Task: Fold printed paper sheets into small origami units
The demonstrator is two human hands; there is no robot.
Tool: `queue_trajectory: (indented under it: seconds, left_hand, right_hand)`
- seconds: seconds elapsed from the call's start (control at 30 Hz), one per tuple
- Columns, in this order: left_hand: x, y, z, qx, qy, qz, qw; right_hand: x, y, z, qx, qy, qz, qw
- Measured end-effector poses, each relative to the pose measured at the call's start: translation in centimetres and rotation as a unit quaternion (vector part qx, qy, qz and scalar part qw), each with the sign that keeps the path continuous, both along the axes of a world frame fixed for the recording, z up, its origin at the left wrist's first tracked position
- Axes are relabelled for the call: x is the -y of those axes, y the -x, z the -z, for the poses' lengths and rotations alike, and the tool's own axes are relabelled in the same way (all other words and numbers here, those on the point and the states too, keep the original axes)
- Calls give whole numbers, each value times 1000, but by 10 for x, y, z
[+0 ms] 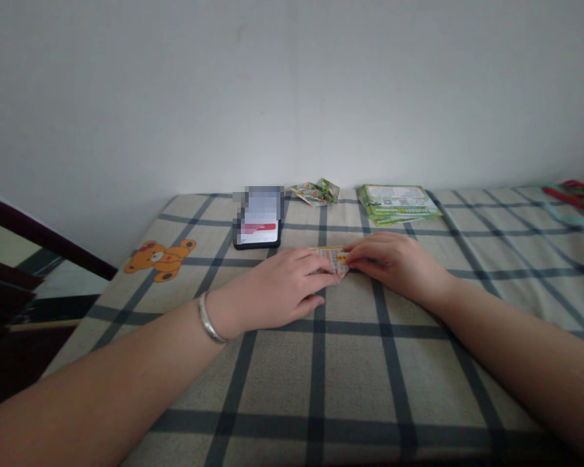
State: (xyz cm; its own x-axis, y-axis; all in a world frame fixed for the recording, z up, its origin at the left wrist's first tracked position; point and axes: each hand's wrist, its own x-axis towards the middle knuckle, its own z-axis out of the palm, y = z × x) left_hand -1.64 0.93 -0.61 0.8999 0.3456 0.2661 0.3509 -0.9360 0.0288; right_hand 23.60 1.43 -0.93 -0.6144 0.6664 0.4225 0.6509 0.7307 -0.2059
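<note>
A small piece of printed paper (339, 259), orange, yellow and white, lies on the checked cloth between my hands. My left hand (292, 285), with a silver bangle on its wrist, rests on the left part of the paper. Its fingers are stretched out over it, and the thumb lies apart on the cloth. At the paper's right edge, the fingertips of my right hand (389, 259) are closed together on it. Both hands cover much of the paper, so its full shape is hidden.
Against the wall lie a phone (260, 220) with a lit screen, folded printed papers (317, 192) and a stack of green printed sheets (401, 202). An orange bear cutout (163, 261) is at the left. Red and green items (581, 200) sit far right.
</note>
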Motion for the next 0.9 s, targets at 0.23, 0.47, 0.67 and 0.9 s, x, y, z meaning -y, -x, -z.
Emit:
queue_trajectory:
  seconds: [0.23,0.47,0.67,0.9]
  left_hand:
    - [1,-1,0,5,7,-9,1000]
    - [-3,1,0,29,-16,14,999]
    - [-4,1,-1,25,-19,20,999]
    - [-2,-1,-3,23,-24,18,999]
  right_hand:
    - [-1,-2,-1,26,-14,-24,999]
    - [-2,0,1,33,-30,-33,998]
    - [-3,2,-1,53,-34,-34,997]
    - [-2,1,-2,66,-34,-30,997]
